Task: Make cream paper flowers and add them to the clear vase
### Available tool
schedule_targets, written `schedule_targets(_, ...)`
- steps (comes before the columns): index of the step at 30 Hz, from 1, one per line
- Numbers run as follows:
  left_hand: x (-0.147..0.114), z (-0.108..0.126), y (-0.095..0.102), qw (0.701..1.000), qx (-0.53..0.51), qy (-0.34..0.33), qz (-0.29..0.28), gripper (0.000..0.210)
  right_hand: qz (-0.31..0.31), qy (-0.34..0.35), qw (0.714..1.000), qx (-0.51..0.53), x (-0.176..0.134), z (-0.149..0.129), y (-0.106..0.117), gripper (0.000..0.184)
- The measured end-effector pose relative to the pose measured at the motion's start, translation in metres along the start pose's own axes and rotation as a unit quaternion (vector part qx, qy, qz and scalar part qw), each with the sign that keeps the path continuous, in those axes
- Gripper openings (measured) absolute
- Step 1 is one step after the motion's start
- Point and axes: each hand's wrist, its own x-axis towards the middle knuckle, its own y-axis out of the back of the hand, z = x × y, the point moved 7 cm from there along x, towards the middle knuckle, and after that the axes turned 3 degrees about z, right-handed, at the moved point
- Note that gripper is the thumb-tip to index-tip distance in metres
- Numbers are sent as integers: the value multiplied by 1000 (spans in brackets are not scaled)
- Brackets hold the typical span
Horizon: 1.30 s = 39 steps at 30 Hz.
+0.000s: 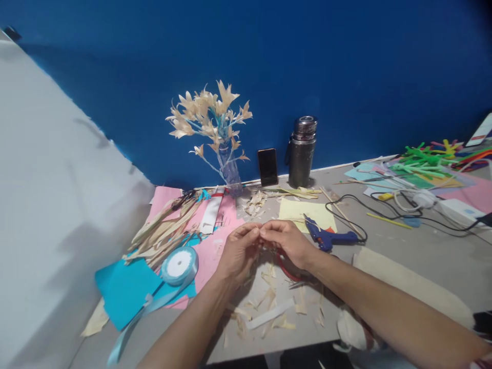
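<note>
My left hand and my right hand meet above the middle of the table, thumbs and forefingers pinched together tip to tip. Whatever sits between the fingertips is hidden or too small to name. Under my right hand shows the red handle of a tool, mostly covered. Pale dried-husk scraps and a white strip lie below my hands. Just right of my right hand rests a blue hot glue gun, its nozzle over a yellow paper sheet.
A clear bottle holds pale husk flowers. A phone and a metal flask stand by the blue wall. Husk strips, a ribbon roll and blue paper lie left; pipe cleaners and a power strip lie right.
</note>
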Motion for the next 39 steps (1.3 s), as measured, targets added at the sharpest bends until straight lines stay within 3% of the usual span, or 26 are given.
schedule_targets(10, 3, -4, 0, 999, 0, 28, -39, 31, -58, -19, 998, -16, -1, 5, -7, 31)
schedule_targets(19, 1, -2, -2, 999, 14, 26, -39, 34, -42, -6, 997, -67, 2, 3, 3, 21)
schedule_targets(33, 5, -5, -3, 997, 28, 16, -75, 38, -89, -54, 994, -27, 2, 3, -2, 42)
schedule_targets(36, 6, -4, -2, 997, 24, 20, -67, 41, -86, -57, 995, -18, 2, 5, 0, 50)
schedule_targets(39, 8, -5, 4, 999, 28, 19, -37, 40, -89, -42, 995, -34, 2, 5, 3, 42)
